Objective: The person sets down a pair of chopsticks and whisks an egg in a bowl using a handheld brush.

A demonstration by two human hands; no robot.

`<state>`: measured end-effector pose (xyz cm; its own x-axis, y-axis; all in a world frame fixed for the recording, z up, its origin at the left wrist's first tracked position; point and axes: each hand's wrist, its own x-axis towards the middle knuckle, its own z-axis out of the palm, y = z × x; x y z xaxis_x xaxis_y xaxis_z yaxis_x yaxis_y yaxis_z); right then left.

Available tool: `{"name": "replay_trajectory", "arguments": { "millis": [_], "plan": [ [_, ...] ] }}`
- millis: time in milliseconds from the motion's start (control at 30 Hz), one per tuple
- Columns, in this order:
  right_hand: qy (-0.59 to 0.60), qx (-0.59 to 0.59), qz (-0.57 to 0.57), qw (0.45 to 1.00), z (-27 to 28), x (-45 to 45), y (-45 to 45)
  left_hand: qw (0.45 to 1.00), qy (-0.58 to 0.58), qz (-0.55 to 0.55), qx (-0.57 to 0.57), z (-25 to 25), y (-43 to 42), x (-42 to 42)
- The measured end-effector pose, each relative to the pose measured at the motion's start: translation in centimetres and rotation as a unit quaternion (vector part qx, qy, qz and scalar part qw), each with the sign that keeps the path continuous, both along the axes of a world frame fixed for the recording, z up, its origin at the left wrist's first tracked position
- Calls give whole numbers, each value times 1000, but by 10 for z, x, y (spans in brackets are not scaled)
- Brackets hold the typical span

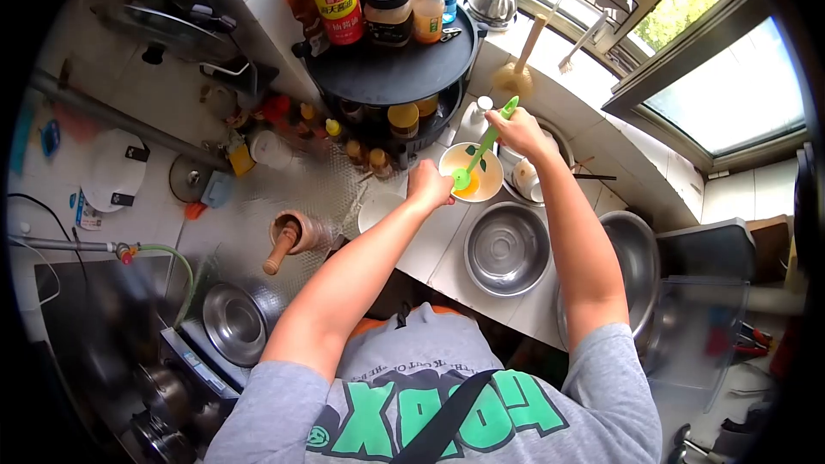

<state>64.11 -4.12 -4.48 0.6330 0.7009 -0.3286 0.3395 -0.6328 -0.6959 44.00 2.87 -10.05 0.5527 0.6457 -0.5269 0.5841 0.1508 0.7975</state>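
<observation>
Grey shirt (275, 412) aside, yellow liquid (472, 189) is apparently being stirred with a green spoon (487, 141) pinched by the right hand (521, 132), the bowl (491, 180) pinched by the left hand (424, 184), steadiness being needed.

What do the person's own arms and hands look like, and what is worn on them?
The left hand and right hand are without gloves. Both forearms are uncovered, and no watch or bracelet shows. Short, plain grey sleeves cover the upper arms, part of a grey shirt with green, dark-edged lettering.
</observation>
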Motion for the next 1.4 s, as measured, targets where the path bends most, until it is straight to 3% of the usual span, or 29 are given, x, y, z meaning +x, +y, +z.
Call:
{"name": "replay_trajectory", "arguments": {
  "millis": [133,233,333,667,1400],
  "plan": [
    [115,31,-41,992,-1,-11,14,1000,14,9,-7,-7,3,1],
    [-183,80,50,979,1,-14,13,1000,5,16,9,-14,8,4],
    [-222,110,93,964,-9,-4,10,999,10,13,30,-16,8,6],
    [-179,82,119,973,-11,-3,-3,995,-42,67,58,-37,8,-2],
    [-164,53,118,978,-18,-3,-7,992,-72,73,69,-36,0,-21]
  ]
}}
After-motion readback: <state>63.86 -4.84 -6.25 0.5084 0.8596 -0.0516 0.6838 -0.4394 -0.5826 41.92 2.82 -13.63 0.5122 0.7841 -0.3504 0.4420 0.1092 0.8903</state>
